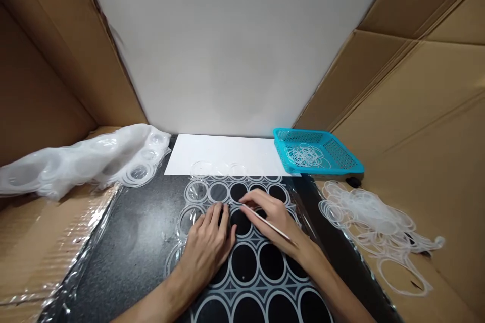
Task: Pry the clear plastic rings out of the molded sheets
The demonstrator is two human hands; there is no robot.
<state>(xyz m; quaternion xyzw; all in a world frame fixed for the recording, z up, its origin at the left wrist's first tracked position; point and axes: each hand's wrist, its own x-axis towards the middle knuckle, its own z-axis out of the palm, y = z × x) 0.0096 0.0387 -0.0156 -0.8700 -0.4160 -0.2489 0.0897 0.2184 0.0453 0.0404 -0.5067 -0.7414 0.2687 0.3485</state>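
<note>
A clear sheet patterned with rows of pale rings lies on the dark tabletop, its far end over white paper. My left hand rests on the sheet, fingers stretched out and pressing near the middle rows. Pinched in my right hand is a thin, pale, pen-like tool. Its tip touches or hovers over a ring edge just right of my left fingertips; I cannot tell which. Some circles at the left, such as one clear disc, look glossy and filled, while most others show black.
White paper lies at the back against the pale wall. A blue basket holds thin white rings. Right of the sheet is a tangled heap of ring-shaped scraps. Bagged clear discs sit at left. Cardboard walls flank both sides.
</note>
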